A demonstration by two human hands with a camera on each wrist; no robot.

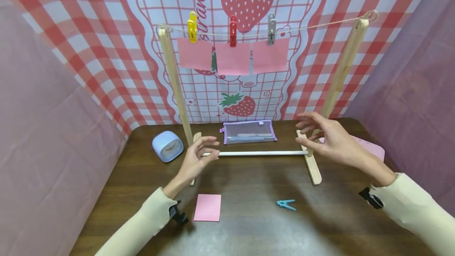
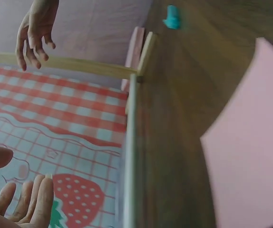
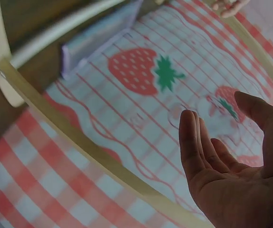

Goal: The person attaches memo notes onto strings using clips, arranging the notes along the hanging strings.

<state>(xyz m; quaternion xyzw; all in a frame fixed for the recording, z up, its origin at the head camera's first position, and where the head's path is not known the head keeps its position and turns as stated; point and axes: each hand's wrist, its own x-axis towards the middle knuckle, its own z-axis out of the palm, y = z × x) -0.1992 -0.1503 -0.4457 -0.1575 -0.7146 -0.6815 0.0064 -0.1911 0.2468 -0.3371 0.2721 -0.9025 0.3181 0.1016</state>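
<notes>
In the head view my left hand (image 1: 200, 156) hovers near the left end of the white rod (image 1: 263, 153), thumb and fingers apart and nothing between them. My right hand (image 1: 330, 139) hangs in front of the right wooden post (image 1: 343, 68), also holding nothing, its fingers loosely bent. Three pink paper sheets (image 1: 232, 59) hang from the string (image 1: 316, 27) by a yellow clothespin (image 1: 192, 27), a red clothespin (image 1: 232, 31) and a grey clothespin (image 1: 271, 29). On the table below lie a pink sticky-note pad (image 1: 207, 208) and a blue clothespin (image 1: 286, 204).
A blue clock (image 1: 168, 146) stands left of the left wooden post (image 1: 175, 86). Behind the rod lies a clear pencil pouch (image 1: 249, 132) with purple edging. A pink case (image 1: 371, 148) sits behind my right hand. The right post's foot (image 1: 313, 169) reaches forward along the table.
</notes>
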